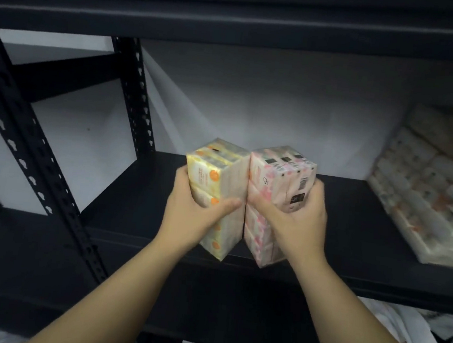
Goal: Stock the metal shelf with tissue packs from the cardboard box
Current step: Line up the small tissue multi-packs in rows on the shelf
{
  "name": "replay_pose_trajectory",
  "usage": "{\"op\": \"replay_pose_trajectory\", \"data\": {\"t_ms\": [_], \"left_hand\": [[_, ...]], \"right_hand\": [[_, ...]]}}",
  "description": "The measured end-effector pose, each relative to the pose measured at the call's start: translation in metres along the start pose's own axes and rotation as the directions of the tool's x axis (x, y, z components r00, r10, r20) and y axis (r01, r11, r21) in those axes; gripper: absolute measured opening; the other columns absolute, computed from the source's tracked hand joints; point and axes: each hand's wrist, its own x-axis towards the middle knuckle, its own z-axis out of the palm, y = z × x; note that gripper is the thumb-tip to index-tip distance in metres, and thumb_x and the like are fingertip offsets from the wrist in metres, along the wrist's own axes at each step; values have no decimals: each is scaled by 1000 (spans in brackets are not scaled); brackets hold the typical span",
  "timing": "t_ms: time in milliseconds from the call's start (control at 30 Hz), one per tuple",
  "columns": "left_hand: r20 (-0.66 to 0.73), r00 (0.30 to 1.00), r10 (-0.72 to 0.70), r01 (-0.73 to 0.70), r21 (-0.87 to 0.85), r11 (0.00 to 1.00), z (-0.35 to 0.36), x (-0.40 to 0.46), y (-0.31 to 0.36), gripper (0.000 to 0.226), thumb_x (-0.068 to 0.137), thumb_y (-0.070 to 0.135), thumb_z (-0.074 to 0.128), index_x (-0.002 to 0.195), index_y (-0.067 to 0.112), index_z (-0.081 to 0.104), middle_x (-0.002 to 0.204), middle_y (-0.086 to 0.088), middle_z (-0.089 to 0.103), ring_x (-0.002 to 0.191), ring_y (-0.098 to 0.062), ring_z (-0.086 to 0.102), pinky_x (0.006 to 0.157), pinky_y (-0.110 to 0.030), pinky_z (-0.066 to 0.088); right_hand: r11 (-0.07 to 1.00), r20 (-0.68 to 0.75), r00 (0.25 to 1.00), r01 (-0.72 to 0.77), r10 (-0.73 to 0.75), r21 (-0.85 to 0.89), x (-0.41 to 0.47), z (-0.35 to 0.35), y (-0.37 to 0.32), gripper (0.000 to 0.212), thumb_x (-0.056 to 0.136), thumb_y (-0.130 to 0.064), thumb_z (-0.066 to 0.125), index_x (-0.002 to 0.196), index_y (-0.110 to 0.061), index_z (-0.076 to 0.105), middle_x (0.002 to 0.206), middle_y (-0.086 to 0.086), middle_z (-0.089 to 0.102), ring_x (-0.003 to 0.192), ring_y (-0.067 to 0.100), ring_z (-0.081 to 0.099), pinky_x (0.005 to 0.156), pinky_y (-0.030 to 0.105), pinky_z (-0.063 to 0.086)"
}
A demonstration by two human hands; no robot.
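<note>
Over the metal shelf (122, 203) we hold two tissue packs side by side: our left hand (193, 212) grips the orange pack (214, 175), our right hand (295, 219) the pink pack (277, 176); one stack of packs (428, 190) lies at right.

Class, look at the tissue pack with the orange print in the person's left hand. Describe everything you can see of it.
The orange-print tissue pack is a tall bundle of small packets in clear, glossy film, pale cream with orange round motifs. It stands roughly upright, tilted slightly, at the front edge of the dark metal shelf. The left hand grips its left side, thumb across the front. Its right face presses against the pink-print pack held by the right hand. Whether its base rests on the shelf is unclear.
</note>
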Motion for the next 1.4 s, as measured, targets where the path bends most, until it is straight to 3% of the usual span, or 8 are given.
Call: {"op": "replay_pose_trajectory", "data": {"t_ms": [300,400,533,667,800,1033,1233,1400], "left_hand": [[232,947,221,-182,-180,967,-41,36,11,106,65,56,87,156,35,35,152,15,50,142,-6,49,114,-43,46],[439,819,369,-431,47,901,-56,68,49,85,75,64,78,151,47,43,159,22,39,149,2,33,120,-34,32],[731,627,270,-592,222,775,-50,92,61,72,81,57,80,146,41,53,139,19,54,129,2,51,111,-33,45],[648,704,292,-595,313,740,-58,100,40,72,82,72,63,146,42,48,131,16,52,121,-4,51,107,-36,48],[439,854,279,-442,330,834,-82,102,7,75,84,73,55,149,37,45,135,14,51,119,-7,55,98,-30,49],[297,952,70,-144,237,961,-99,80,-56,58,103,41,57,155,28,36,133,11,59,109,6,63,78,-14,53],[273,947,-167,87,283,955,-91,64,-95,55,105,39,53,156,28,36,140,5,56,127,-16,56,91,-18,44],[227,971,69,-166,441,882,-80,75,-78,71,96,27,66,160,20,34,161,-1,39,148,-20,37,119,-36,31]], "right_hand": [[994,17,994,110,-109,-15,-9,-16,-7,115,56,-64,90,153,-41,32,144,-28,50,134,-3,51,109,38,49],[949,23,966,258,-258,-181,10,-22,-34,90,71,-70,77,150,-46,41,157,-18,41,144,-1,39,111,23,36],[894,253,931,334,-264,-299,30,-21,-50,56,77,-67,72,129,-45,67,144,-18,53,134,-5,48,111,27,42],[866,269,934,327,-235,-378,34,-36,-43,66,73,-55,84,134,-37,65,134,-26,54,124,-12,51,102,16,43],[880,135,967,255,-218,-401,33,-59,-28,76,68,-57,86,137,-35,64,137,-17,58,125,1,56,106,30,50],[963,-98,992,56,-85,-264,27,-78,6,68,69,-48,90,131,-38,64,125,-13,69,113,9,68,94,44,60],[971,-267,963,-92,31,-220,19,-81,24,46,86,-42,81,127,-29,64,110,-16,70,95,-4,66,76,23,53],[928,-347,930,-232,124,-290,10,-87,53,41,89,-58,73,115,-26,69,108,-7,72,100,14,68,89,39,55]]}}
